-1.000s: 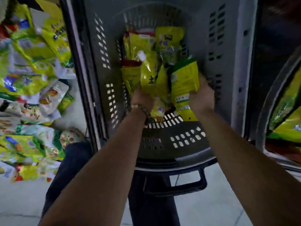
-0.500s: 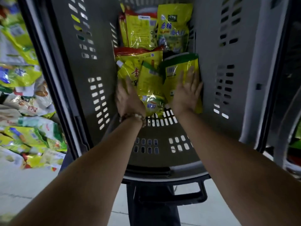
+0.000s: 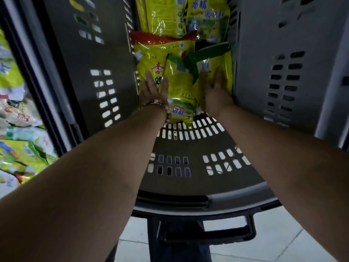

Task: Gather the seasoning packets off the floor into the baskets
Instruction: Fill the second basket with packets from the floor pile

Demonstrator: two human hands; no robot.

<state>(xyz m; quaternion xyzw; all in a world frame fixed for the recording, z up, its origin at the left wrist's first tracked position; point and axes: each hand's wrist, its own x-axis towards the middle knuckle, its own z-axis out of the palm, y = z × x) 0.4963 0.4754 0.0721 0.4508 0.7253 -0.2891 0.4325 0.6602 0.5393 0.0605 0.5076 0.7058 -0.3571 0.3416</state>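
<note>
Both my arms reach deep into a tall grey slotted basket point(image 3: 188, 203). Several yellow seasoning packets point(image 3: 181, 86) lie stacked on its bottom, some with green or red tops. My left hand point(image 3: 154, 91), with a bead bracelet at the wrist, lies flat with straight fingers on a yellow packet with a red top point(image 3: 151, 59). My right hand point(image 3: 213, 89) presses flat on a green-topped yellow packet point(image 3: 219, 59). Neither hand grips anything.
A heap of loose packets point(image 3: 20, 148) lies on the floor left of the basket. The basket's black handle point(image 3: 207, 235) juts toward me over pale floor tiles point(image 3: 264, 242). My dark trouser leg point(image 3: 179, 248) shows below it. The basket's high walls hem in both arms.
One second ago both hands gripped packets above the pile. They set them down, let go and flattened out on top. The camera has moved closer into the basket.
</note>
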